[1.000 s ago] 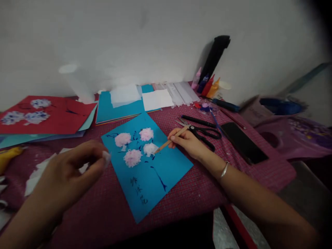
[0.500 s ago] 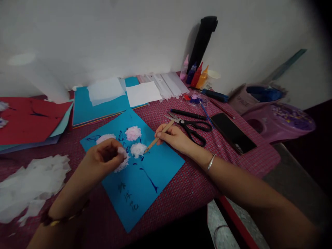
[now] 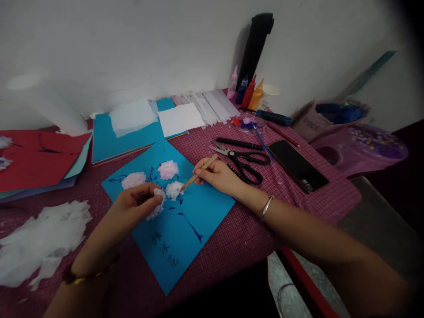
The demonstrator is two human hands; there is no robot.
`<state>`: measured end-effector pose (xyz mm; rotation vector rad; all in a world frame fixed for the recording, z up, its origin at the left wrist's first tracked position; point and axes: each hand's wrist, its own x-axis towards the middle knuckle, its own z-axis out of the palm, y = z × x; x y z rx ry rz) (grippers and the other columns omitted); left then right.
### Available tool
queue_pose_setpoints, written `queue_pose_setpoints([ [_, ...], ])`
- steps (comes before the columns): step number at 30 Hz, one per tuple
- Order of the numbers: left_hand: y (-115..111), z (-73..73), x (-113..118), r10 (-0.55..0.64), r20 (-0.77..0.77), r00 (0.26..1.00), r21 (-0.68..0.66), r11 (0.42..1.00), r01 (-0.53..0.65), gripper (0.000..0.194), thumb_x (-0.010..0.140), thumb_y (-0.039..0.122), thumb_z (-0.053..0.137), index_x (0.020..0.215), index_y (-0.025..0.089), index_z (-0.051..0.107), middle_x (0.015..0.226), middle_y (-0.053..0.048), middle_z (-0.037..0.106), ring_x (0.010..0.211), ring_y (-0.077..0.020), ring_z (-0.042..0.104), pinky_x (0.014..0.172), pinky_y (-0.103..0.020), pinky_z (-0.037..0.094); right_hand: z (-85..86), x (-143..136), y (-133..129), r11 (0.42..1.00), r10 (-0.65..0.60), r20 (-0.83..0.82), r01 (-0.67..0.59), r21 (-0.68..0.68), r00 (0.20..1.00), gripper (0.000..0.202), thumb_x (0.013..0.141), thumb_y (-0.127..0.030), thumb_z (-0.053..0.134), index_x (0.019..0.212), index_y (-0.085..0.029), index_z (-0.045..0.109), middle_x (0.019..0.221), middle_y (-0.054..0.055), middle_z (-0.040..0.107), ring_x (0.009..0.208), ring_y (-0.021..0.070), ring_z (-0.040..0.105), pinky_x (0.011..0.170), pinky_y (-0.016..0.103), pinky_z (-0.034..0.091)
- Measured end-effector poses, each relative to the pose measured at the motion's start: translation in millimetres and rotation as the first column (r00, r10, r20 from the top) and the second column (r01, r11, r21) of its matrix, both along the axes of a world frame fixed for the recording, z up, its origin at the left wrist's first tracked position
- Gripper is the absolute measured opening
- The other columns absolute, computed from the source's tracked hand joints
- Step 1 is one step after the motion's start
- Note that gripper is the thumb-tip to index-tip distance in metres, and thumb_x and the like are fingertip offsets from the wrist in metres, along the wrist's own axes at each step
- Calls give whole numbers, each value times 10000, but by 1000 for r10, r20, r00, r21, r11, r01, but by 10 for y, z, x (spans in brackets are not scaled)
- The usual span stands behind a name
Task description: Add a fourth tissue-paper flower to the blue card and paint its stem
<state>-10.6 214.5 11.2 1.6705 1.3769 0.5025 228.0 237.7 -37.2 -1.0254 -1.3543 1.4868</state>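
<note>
Presently noted: one red-checked, cloth-covered surface (image 3: 238,238), bearing at centre front one loose turquoise paper sheet (image 3: 168,225). Counted beside: one heap of white tissue pieces (image 3: 49,238). Observed over the sheet: right hand (image 3: 215,174) and left hand (image 3: 137,203), fingertips pinched together. Counted further: one black rectangular phone (image 3: 298,165), one pair of black-handled scissors (image 3: 233,154), four nozzle-topped plastic bottles (image 3: 248,93), four pale ruffled tissue flowers (image 3: 168,169) on the sheet. Found gripped in the right: one slim wooden stick (image 3: 190,182), tip at the whitest flower's edge; in the left, one small white tissue piece (image 3: 160,193). Judged in hand: building up that flower. Next, probably calls for setting the piece there.
</note>
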Motion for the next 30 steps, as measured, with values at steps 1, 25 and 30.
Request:
queue_pose_setpoints([
  [1, 8, -11, -8, -15, -6, 1000, -12, 1000, 15, 228, 780, 413, 604, 688, 208, 563, 649, 45, 506, 592, -115, 455, 529, -217, 368, -1, -5, 0, 1000, -10, 3, 10, -1, 1000, 90, 868, -152, 547, 781, -162, 568, 625, -17, 633, 562, 90, 568, 573, 216, 460],
  [25, -55, 34, -40, 40, -135, 990, 295, 956, 1, 185, 749, 377, 628, 671, 214, 588, 763, 0, 658, 732, -169, 604, 618, -260, 453, -3, -31, -64, 998, 38, 6, -39, 54, 999, 40, 865, -200, 569, 832, -183, 584, 687, -5, 669, 643, 116, 619, 627, 253, 490],
  [30, -117, 130, 4, -111, -124, 986, 149, 980, 129, 176, 778, 387, 614, 732, 220, 645, 727, 12, 668, 671, -158, 599, 594, -255, 459, 24, -44, -57, 1000, 7, -17, -7, 18, 1000, 63, 850, -159, 576, 790, -180, 574, 658, -15, 653, 613, 111, 604, 596, 240, 478],
])
